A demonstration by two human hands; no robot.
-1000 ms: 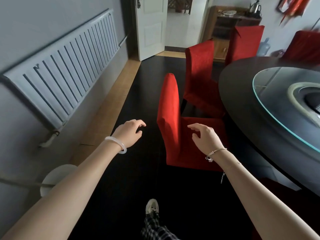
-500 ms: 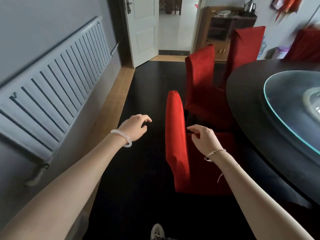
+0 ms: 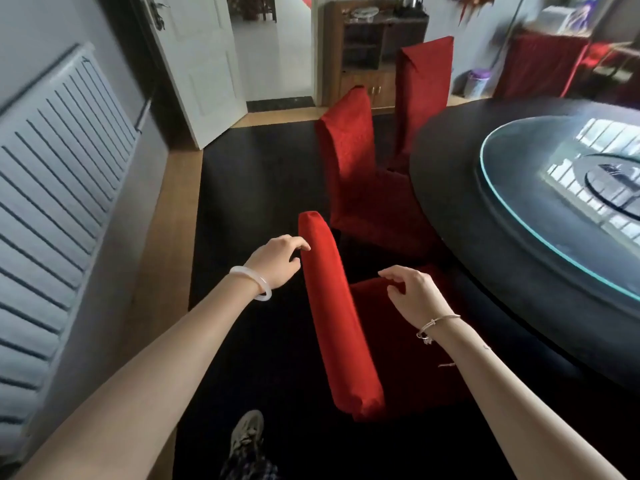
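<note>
A chair in a red cloth cover (image 3: 332, 306) stands right in front of me, its back seen edge-on from above and its seat tucked toward the round dark table (image 3: 450, 174). My left hand (image 3: 277, 259) is at the left side of the chair back near its top, loosely curled fingertips touching the cloth. My right hand (image 3: 414, 292) hovers above the seat just right of the chair back, fingers loosely bent, holding nothing.
Two more red-covered chairs (image 3: 349, 157) (image 3: 424, 91) stand further along the table. A glass turntable (image 3: 554, 216) lies on the table top. A radiator (image 3: 59, 174) lines the left wall. An open white door (image 3: 204, 64) and a wooden cabinet (image 3: 374, 50) are at the back. My shoe (image 3: 246, 434) is on the dark floor.
I have stepped closer to the chair. Both hands moved forward; the left hand has reached the side of the chair back, and the right hand now hangs over the seat.
</note>
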